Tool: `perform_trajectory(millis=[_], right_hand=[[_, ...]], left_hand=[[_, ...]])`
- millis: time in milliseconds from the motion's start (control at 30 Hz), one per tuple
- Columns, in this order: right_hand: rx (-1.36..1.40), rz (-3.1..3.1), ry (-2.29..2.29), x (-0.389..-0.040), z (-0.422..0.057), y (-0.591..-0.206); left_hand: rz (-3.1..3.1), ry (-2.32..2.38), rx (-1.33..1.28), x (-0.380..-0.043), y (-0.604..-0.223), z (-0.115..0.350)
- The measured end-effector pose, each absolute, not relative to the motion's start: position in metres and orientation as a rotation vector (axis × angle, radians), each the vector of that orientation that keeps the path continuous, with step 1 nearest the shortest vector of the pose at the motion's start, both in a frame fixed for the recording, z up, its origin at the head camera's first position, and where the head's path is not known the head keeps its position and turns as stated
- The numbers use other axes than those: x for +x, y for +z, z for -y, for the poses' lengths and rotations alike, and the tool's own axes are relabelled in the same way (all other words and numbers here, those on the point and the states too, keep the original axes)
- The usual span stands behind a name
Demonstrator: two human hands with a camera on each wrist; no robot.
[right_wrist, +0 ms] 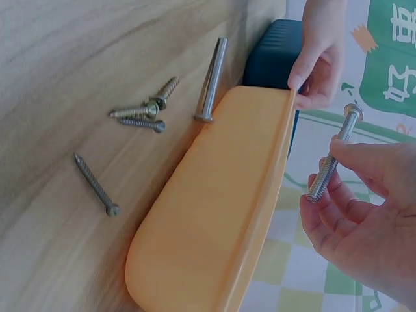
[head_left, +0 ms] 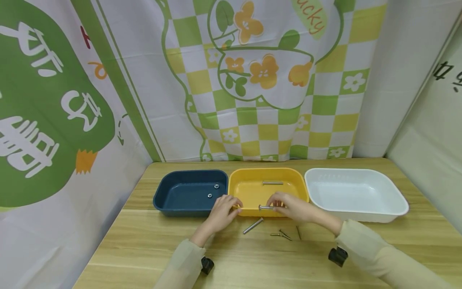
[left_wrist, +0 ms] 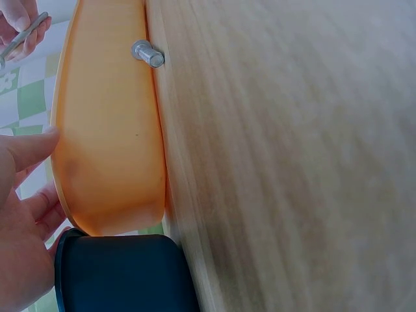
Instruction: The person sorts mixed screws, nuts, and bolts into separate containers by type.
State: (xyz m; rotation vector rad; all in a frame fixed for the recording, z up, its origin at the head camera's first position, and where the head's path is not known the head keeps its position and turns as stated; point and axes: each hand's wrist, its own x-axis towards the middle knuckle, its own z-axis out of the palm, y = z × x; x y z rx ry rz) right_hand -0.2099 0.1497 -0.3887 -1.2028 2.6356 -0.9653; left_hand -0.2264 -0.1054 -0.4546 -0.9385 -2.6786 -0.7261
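Right hand [head_left: 286, 205]: my thumb and fingertips pinch the round-headed metal bolt [right_wrist: 328, 168] between them, by its threads | Left hand [head_left: 223, 210]: I grip the rim of the yellow tray [right_wrist: 208, 195] | Handling: likely stiff, dense, slick; mid-shank hold should balance

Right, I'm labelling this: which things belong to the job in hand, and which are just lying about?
Likely the job: held bolt, yellow tray, bolt inside, loose bolt, screws, blue tray, nuts, white tray.
Likely just around: patterned curtain, wrist cameras.
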Motion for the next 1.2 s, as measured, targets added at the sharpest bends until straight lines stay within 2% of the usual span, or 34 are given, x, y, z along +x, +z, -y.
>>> perform_trajectory(millis=[1200], right_hand=[[-1.062,-2.722,-0.827,-0.244,-0.174,-0.388]], left_hand=[[2.68,-0.711,-0.935,-0.225,-0.453,0.105]])
